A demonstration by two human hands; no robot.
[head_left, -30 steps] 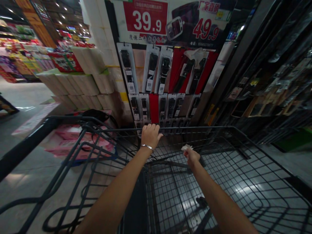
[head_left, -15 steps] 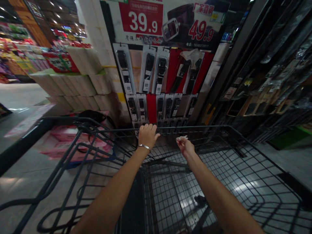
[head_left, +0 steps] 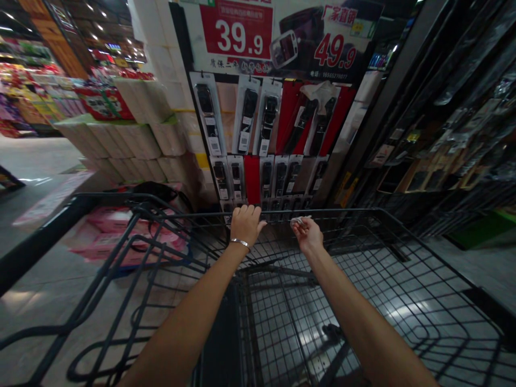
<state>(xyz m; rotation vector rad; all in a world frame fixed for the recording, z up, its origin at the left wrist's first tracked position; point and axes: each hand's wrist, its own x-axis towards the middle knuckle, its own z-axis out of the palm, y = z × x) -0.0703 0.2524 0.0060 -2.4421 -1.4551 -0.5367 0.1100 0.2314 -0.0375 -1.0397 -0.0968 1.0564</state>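
A dark wire shopping cart (head_left: 342, 210) spreads across the lower view. My left hand (head_left: 245, 224), with a silver bracelet at the wrist, has its fingers curled over the cart's far top rail, thumb held out to the side. To the right, my right hand (head_left: 309, 235) is closed in a pinch just by the same rail. Between its fingertips is a small crumpled white piece (head_left: 297, 221), like a tissue or wipe. Whether the right hand touches the rail cannot be told.
Beyond the cart hangs a rack of packaged belts (head_left: 268, 118) under a price sign (head_left: 242, 32). Wrapped paper packs (head_left: 116, 140) are stacked at left, near pink packages (head_left: 108, 231) on the floor. More hanging goods (head_left: 439, 156) line the right.
My right hand has risen slightly towards the rail, and the white piece now shows more at its left side. My left hand stays on the rail.
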